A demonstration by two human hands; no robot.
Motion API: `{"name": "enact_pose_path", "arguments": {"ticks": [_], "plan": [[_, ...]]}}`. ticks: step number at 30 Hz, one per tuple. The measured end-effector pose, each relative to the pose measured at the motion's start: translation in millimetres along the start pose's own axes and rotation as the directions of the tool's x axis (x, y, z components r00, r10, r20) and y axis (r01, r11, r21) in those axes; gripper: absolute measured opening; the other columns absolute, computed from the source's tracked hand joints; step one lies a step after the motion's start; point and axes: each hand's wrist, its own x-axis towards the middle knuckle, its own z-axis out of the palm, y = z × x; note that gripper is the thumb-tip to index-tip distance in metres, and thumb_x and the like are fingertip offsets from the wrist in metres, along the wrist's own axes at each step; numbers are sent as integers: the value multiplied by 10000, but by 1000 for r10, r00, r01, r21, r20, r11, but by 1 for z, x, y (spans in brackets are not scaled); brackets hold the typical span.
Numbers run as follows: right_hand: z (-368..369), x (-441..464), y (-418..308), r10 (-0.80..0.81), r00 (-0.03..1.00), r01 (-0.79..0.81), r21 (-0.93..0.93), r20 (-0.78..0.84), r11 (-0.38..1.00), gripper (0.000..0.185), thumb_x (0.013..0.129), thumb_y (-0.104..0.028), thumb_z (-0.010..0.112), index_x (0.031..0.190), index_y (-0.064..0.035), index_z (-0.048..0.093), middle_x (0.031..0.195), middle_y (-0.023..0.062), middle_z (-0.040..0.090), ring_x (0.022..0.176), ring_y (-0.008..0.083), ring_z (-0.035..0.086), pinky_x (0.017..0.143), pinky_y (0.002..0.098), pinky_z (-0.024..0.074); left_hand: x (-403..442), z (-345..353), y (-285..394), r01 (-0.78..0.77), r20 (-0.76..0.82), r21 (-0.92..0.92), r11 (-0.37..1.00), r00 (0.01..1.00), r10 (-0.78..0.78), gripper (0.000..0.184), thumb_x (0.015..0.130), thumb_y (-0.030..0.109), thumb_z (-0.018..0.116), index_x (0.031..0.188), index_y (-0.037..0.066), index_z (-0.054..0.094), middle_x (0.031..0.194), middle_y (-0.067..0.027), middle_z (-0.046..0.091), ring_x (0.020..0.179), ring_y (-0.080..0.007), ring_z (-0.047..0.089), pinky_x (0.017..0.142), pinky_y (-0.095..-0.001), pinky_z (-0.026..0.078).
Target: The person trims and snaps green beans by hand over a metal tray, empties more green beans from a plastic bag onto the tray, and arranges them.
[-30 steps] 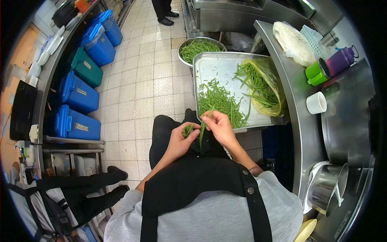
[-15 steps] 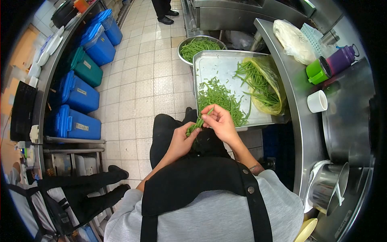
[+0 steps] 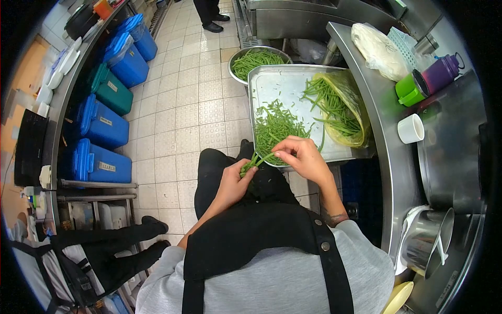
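Note:
A small bunch of green beans (image 3: 247,167) is held in my left hand (image 3: 232,180), its fingers closed around them above my lap. My right hand (image 3: 300,158) pinches the end of one green bean (image 3: 266,157) that sticks out from the bunch. Just beyond my hands lies a heap of green bean pieces (image 3: 280,125) on a metal tray (image 3: 293,83). On the tray's right side, an open yellow bag (image 3: 351,135) spills long whole beans (image 3: 332,102).
Behind the tray stands a metal bowl (image 3: 233,72) full of beans. A steel counter (image 3: 374,120) on the right carries a white cup (image 3: 411,129), a green mug (image 3: 410,90) and a pot (image 3: 426,240). Lidded blue bins (image 3: 107,167) line the left. Other people stand at lower left and far back.
My right hand has moved right and slightly down, away from my left hand, and a bean now stretches between them. My left hand has barely moved.

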Motion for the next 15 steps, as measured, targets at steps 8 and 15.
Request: {"name": "enact_pose_path", "arguments": {"ticks": [8,15], "plan": [[6,1,6,29,992,-44,-126,-120,991,130,736,-107,729,738,0,654,627,62,573,526,109,504,499,252,416,2,1,-2,22,6,9,1000,1000,-22,174,891,145,569,920,-25,593,682,-48,575,643,-79,495,584,-257,415],[42,-1,-4,-24,1000,23,-68,-15,997,151,744,-136,686,770,8,649,671,152,614,592,258,616,563,338,483,2,4,0,-26,-38,-92,995,999,23,160,877,133,583,923,-19,594,630,-70,539,598,-85,461,556,-268,398]]}}
